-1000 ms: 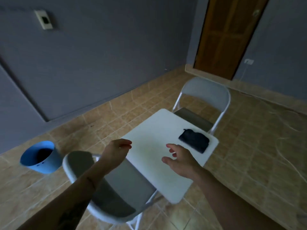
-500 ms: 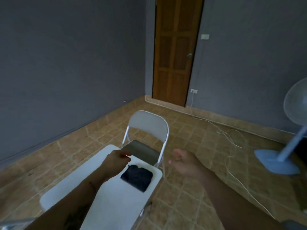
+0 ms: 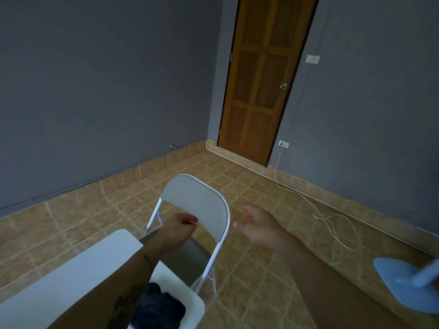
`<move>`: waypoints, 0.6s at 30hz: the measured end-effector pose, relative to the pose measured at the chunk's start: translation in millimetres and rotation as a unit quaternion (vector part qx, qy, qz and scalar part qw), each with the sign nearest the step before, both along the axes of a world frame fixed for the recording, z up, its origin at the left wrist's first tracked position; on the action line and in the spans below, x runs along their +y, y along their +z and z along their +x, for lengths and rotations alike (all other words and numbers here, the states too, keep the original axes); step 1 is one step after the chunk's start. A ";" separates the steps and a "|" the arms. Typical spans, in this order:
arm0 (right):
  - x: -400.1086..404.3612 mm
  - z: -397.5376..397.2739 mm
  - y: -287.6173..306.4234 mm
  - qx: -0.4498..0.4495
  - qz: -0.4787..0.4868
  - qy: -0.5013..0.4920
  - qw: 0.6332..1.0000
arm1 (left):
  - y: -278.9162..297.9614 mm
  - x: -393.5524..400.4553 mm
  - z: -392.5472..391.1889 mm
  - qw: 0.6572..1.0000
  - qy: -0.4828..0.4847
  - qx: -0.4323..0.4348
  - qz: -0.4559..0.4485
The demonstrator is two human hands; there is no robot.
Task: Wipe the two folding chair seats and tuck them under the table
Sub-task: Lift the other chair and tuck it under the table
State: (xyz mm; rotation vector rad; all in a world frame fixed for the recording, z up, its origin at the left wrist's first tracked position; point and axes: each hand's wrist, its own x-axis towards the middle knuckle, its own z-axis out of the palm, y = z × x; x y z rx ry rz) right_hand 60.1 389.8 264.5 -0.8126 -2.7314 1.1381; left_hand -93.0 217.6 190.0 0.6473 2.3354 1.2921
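A white folding chair (image 3: 198,198) with a grey seat (image 3: 187,260) stands at the far end of the white table (image 3: 71,276), its seat partly under the tabletop. A dark cloth (image 3: 161,307) lies crumpled on the table's near right corner, partly hidden by my left forearm. My left hand (image 3: 178,230) hovers in front of the lower edge of the chair's backrest, fingers loosely curled and holding nothing. My right hand (image 3: 257,227) is in the air just right of the backrest, palm up, fingers apart, empty. The second chair is out of view.
A blue fan base (image 3: 403,279) stands on the tiled floor at the right. A thin white cable (image 3: 332,224) runs across the floor from a wall socket (image 3: 283,144). A closed wooden door (image 3: 261,79) is in the far corner. Grey walls lie beyond the chair.
The view has swung away from the near chair and blue bucket toward the far chair and door. Both hands have moved forward, past the cloth, up to the chair's backrest.
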 end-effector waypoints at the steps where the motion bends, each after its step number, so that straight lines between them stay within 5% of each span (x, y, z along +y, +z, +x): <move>1: 17.8 -17.8 0.6 0.000 0.002 0.000 1.000 | -2.2 16.8 -14.7 1.000 0.008 -0.008 0.004; 9: 128.2 -141.2 -7.1 -0.041 0.008 0.022 0.999 | -24.8 117.3 -88.1 0.998 0.041 -0.046 -0.005; 18: 226.0 -285.4 -78.4 -0.122 -0.014 0.173 0.977 | -106.5 215.5 -126.6 0.968 0.180 -0.167 -0.046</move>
